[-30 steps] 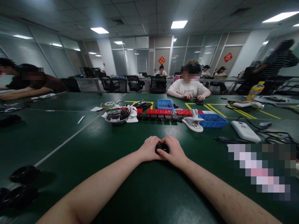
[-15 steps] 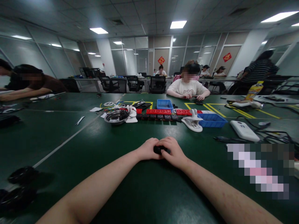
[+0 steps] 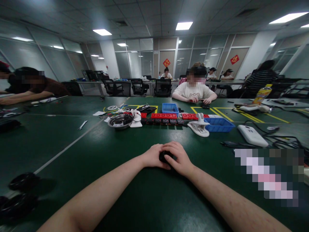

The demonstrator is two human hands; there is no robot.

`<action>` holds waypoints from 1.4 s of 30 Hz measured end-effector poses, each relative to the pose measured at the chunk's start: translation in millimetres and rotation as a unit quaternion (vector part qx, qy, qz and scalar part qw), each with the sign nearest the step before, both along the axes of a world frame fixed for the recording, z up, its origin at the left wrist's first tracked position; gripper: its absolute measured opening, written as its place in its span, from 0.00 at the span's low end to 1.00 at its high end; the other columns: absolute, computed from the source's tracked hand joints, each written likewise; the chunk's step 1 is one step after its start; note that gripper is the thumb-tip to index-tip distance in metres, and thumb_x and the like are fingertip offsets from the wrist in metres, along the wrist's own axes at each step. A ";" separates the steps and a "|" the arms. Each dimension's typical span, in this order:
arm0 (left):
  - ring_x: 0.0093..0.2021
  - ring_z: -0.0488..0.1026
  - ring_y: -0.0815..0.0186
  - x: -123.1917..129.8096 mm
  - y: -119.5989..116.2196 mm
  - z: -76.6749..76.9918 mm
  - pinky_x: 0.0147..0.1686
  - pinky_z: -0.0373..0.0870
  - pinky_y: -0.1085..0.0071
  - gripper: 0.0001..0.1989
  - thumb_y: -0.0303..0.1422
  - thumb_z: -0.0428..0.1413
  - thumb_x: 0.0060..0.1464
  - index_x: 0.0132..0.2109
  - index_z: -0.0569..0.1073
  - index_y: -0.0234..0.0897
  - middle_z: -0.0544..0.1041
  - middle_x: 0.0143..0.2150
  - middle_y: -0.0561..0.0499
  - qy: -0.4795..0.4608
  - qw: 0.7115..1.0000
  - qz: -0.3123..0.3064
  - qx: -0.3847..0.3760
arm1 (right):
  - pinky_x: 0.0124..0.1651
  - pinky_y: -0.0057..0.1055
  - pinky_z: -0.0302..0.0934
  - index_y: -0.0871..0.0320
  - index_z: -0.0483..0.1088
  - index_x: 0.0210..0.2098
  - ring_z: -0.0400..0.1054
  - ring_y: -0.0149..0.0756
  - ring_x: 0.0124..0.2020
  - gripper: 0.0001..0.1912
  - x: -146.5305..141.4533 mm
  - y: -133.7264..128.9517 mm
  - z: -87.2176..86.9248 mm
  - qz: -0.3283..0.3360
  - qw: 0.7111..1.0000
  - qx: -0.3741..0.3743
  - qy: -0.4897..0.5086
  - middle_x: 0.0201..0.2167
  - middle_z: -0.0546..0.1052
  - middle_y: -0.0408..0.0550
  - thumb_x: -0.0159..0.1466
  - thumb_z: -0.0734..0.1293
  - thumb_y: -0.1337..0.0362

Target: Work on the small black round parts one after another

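Both my hands are closed around a small, dark, rounded object low over the green table. My left hand wraps it from the left side, its thumb along the near edge. My right hand curls over the top and right, fingers reaching across to the left hand and thumb pressed on the near face. The fingers cover most of the object, so its exact kind cannot be made out.
Ahead lie a metal bowl of cables, red blocks in a row, a white clamp and a blue bin. Black rings sit at left, a white device and cables at right. A co-worker sits opposite.
My left thumb has come down along the near side of the object, and my right thumb has shifted slightly left on it. Both hands stay in nearly the same place.
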State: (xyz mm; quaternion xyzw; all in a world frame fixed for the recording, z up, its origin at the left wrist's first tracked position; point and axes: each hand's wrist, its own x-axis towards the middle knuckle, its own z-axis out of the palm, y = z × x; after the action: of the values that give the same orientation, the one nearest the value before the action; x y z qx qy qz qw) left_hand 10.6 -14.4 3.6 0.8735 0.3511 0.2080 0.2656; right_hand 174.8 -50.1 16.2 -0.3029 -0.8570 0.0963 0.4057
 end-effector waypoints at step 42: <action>0.51 0.61 0.51 0.0 -2.6 -1.1 0.56 0.49 0.50 0.40 0.51 0.62 0.33 0.52 0.62 0.37 0.65 0.49 0.44 0.046 0.996 0.010 0.074 | 0.45 0.42 0.57 0.60 0.62 0.44 0.61 0.43 0.41 0.19 -1.0 7.1 -9.0 -0.040 0.999 -0.029 -0.013 0.40 0.69 0.54 0.61 0.57 0.51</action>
State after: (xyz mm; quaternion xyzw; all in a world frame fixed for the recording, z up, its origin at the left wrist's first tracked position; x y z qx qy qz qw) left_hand 10.5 -17.0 2.5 0.8957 0.3555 0.1959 0.1814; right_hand 173.8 -42.9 7.2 -0.3502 -0.8459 0.1012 0.3893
